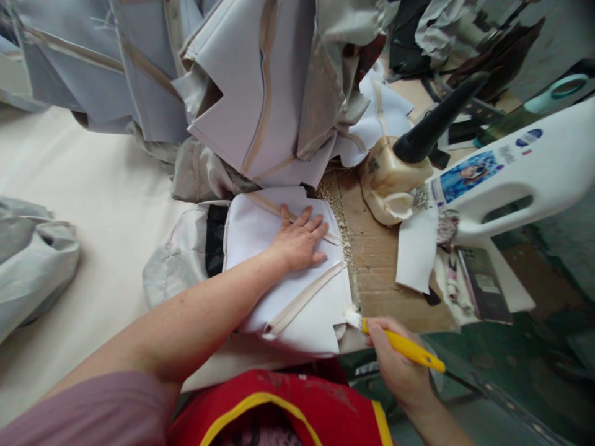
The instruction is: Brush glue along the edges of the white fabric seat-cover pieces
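Observation:
My left hand (301,240) lies flat with its fingers spread on a white fabric panel (297,303), which has beige tape strips across it. Grey lining cloth (179,251) and a black band (216,238) stick out from the panel's left side. In my right hand (400,365) is a brush with a yellow handle (413,348), gripped between thumb and fingers. White bristles (353,317) meet the panel's notched right edge near its lower corner; whether they carry glue cannot be made out.
Stitched white and grey pieces (279,93) pile up behind the panel. To the right, a stained container (395,179) with a black handle stands on cardboard (372,260). Beyond it are a large white jug (515,173) and a phone (486,282). Crumpled grey cloth (32,260) lies left.

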`<action>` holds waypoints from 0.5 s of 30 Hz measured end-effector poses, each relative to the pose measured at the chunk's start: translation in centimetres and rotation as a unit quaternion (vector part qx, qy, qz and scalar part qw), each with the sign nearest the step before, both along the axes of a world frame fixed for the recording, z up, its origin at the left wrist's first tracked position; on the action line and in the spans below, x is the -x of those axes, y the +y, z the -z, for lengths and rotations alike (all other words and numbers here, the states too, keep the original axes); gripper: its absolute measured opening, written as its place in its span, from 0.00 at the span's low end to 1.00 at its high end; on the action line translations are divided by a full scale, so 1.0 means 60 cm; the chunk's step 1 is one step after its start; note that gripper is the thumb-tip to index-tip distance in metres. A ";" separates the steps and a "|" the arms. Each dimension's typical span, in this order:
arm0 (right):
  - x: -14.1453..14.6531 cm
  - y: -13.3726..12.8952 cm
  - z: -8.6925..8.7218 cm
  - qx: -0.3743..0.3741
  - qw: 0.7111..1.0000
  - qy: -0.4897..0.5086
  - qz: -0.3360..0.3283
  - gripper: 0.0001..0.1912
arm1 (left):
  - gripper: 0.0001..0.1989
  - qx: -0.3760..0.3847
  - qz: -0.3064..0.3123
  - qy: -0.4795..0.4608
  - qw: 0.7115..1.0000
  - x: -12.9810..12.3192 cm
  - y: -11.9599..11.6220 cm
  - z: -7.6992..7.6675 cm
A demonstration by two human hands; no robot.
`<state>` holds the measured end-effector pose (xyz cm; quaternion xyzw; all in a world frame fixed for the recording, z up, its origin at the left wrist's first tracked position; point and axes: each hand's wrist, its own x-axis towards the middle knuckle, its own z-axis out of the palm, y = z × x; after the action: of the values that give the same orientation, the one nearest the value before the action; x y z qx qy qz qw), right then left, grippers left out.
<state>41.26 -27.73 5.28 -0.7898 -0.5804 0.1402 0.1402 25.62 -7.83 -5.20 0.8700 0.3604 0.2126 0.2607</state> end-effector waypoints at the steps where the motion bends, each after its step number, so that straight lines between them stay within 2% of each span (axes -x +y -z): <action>1: 0.002 -0.004 -0.004 0.005 1.000 0.002 0.005 0.17 | 0.34 0.001 -0.001 0.002 1.000 0.001 0.000 -0.001; 5: 0.004 -0.013 -0.023 0.007 0.999 0.009 0.050 0.17 | 0.34 0.007 0.002 0.014 1.000 0.005 0.000 -0.004; 8: -0.002 -0.014 -0.029 -0.060 0.994 0.011 0.087 0.16 | 0.34 0.007 0.005 0.013 1.000 0.006 0.000 -0.002; 10: -0.005 -0.010 -0.023 -0.086 0.993 0.006 0.082 0.16 | 0.34 0.004 0.003 0.012 1.000 0.004 0.000 0.000; 15: -0.012 -0.005 -0.009 0.011 1.000 0.016 0.022 0.18 | 0.34 0.007 0.008 0.028 1.000 0.006 0.000 -0.012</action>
<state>42.01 -28.01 5.82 -0.8019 -0.5585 0.1563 0.1436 25.27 -7.82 -4.50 0.8766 0.3624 0.1837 0.2580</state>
